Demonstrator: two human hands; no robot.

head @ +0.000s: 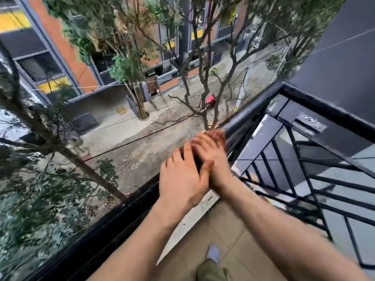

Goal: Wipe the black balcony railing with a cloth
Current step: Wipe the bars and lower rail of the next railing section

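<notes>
Both hands (pixel 194 165) press together on black railing (pixel 249 112).

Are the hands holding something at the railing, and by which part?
It cannot be told. Both the left hand and right hand press together on the railing, blurred; only a yellow sliver shows beyond the fingers.

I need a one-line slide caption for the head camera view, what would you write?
Both hands, left hand over right hand, press together on the black balcony railing high above a street.

Black railing (pixel 253 112) along balcony edge, cloth hidden beneath overlapping hands (pixel 194 165).
</notes>
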